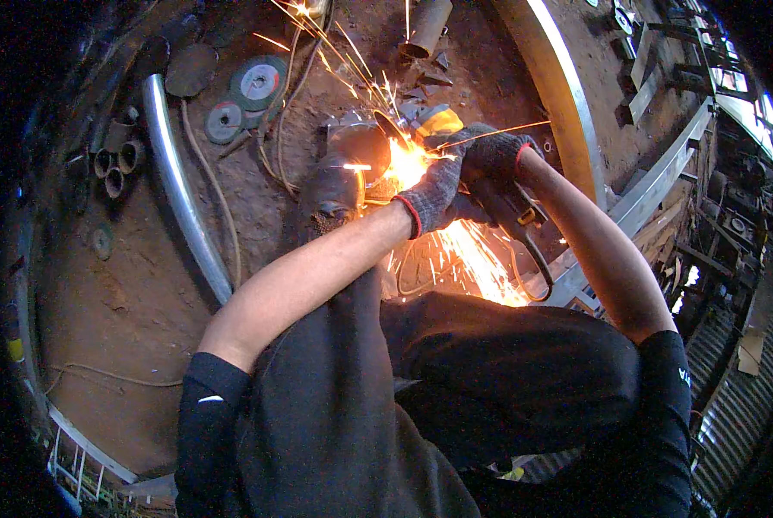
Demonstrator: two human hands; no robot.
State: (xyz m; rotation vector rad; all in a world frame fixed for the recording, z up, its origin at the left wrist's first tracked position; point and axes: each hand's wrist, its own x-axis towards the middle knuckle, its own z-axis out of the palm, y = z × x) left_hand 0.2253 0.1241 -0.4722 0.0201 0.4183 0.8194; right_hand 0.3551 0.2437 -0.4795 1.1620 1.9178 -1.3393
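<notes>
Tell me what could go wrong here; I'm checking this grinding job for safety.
Sparks spray toward the trousers and bare forearms, so burns seem likely. The shoe sits right beside the cut, where the angle grinder could kick into it. Both hands, left hand and right hand, grip close to the spark source.

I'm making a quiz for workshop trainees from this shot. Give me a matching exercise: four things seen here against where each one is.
Things:
1. angle grinder
2. grinding discs
3. curved metal tube
4. short pipe pieces

Places:
a. on the dirt floor, upper left, flat, above the tube
b. far left, open ends showing
c. sweeping down the left of the floor
d. gripped by the gloved left hand and right hand, amid sparks

Pairs: 1-d, 2-a, 3-c, 4-b
</notes>
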